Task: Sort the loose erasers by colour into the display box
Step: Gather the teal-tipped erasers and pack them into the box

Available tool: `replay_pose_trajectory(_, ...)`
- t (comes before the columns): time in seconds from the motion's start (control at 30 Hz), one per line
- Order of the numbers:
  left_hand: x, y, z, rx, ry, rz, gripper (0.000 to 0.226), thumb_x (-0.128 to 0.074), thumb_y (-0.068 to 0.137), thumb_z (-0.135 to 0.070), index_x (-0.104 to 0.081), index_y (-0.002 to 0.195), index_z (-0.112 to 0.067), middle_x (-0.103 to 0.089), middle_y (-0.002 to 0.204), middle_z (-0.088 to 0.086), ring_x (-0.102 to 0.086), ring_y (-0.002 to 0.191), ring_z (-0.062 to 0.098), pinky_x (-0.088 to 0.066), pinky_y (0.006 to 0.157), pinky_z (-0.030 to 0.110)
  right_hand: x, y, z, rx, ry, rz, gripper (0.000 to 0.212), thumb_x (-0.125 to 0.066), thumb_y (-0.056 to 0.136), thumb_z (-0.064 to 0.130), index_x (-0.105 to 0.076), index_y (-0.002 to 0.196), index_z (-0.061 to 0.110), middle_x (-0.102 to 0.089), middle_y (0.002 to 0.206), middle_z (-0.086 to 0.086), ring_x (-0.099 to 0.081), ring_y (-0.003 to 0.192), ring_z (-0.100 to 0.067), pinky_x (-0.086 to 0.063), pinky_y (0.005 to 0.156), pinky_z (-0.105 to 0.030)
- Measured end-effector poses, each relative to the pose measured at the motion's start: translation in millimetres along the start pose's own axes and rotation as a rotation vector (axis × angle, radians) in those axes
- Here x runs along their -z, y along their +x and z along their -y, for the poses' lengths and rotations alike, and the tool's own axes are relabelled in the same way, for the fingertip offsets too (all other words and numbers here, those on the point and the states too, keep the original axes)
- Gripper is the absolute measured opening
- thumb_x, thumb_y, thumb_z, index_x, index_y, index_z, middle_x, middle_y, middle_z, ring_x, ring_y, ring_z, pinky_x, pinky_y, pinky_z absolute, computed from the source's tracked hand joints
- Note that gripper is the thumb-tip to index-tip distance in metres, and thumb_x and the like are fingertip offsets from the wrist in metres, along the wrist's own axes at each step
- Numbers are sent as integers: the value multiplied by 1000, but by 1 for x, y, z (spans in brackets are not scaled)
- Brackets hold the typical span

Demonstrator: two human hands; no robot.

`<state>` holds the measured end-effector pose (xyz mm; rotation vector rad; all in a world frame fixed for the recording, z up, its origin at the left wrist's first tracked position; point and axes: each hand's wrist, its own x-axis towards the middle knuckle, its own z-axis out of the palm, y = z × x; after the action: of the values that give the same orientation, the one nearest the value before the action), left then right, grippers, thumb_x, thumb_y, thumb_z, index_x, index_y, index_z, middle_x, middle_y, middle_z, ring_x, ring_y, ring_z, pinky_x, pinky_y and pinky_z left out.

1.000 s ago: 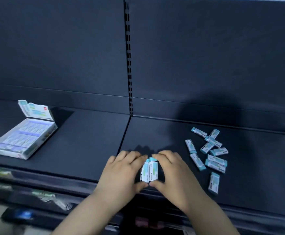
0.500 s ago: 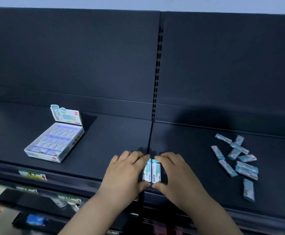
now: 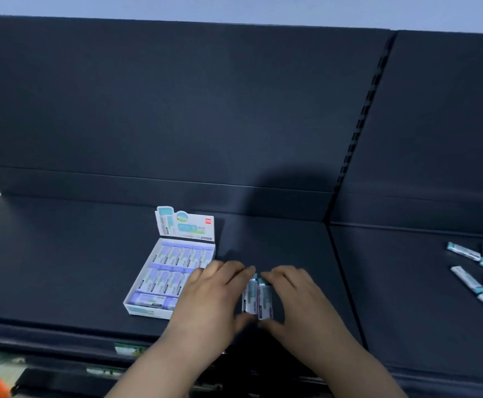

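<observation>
Erasers (image 3: pixel 257 298) sit bundled between left hand (image 3: pixel 211 300) and right hand (image 3: pixel 300 303), both pinching them, fingers above, thumbs below, just right of the display box (image 3: pixel 145 310); loose erasers (image 3: pixel 464 251) lie well apart.

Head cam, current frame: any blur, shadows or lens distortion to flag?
Head view: motion blur softens the left hand, the right hand and the held erasers; display box print unreadable. Head view: a soft shadow lies on the back panel above the hands. Head view: the slotted upright leans, likely wide-angle distortion; the loose erasers are cropped at the right edge.
</observation>
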<state>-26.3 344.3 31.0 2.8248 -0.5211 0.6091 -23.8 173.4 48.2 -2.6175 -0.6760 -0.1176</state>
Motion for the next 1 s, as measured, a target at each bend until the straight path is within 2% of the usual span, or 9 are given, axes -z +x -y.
replay_pose_trajectory(0.1,-1,0,11,-8,-15,12,70,-74,51,-56,-60,114,-28,-60,103,-14,-48,91,8,-44,72,25,-5,9,3,0,-9,10,65,-63,79,40,-36,136,29,-36,130,15,-33,118,-6,-32,101,-20)
replay_pose_trajectory(0.23,-4,0,18,10,-5,8,70,-76,50,-54,-63,114,-27,-61,103,-14,-48,92,9,-32,77,23,-11,21,2,25,-10,28,63,-60,79,40,-34,136,29,-35,130,15,-33,118,-5,-31,100,-19)
replay_pose_trajectory(0.33,-3,2,21,18,26,15,72,-77,48,-56,-64,112,-27,-62,102,-14,-48,92,8,-36,78,23,-11,29,-1,47,32,55,65,-63,77,41,-37,135,29,-38,129,15,-35,116,-6,-31,99,-18)
replay_pose_trajectory(0.47,0,3,34,48,58,20,69,-65,52,-60,-64,112,-27,-63,101,-14,-48,92,8,-38,79,24,-17,43,-3,64,100,74,69,-68,74,41,-40,135,27,-39,129,14,-35,117,-6,-24,95,-12)
replay_pose_trajectory(0.6,2,-3,56,107,57,32,70,-63,51,-60,-60,114,-27,-64,99,-13,-47,93,9,-32,78,25,-28,59,6,104,140,83,70,-66,75,45,-36,137,31,-34,130,19,-29,117,1,-20,92,-9)
replay_pose_trajectory(0.67,6,-6,68,116,74,49,70,-71,50,-60,-65,111,-27,-64,99,-14,-46,94,8,-37,76,21,-31,65,14,109,144,95,70,-64,77,46,-32,138,34,-31,129,23,-23,112,7,-21,93,-9)
replay_pose_trajectory(0.77,16,-8,92,161,67,100,75,-85,40,-56,-69,107,-26,-66,98,-14,-45,93,7,-46,67,25,-39,75,29,100,154,105,70,-62,79,48,-30,139,35,-28,129,26,-19,110,11,-20,94,-6)
replay_pose_trajectory(0.87,22,-8,120,164,52,146,75,-87,38,-55,-70,105,-25,-67,96,-14,-45,92,7,-46,65,25,-49,93,46,96,114,71,71,-62,79,47,-28,140,33,-29,134,21,-24,120,4,-20,101,-11)
replay_pose_trajectory(1.0,24,-4,157,79,19,233,73,-81,39,-62,-70,102,-27,-68,95,-16,-50,91,8,-48,63,25,-66,114,72,61,69,51,68,-64,78,45,-34,138,29,-36,132,16,-29,121,-4,-26,106,-19)
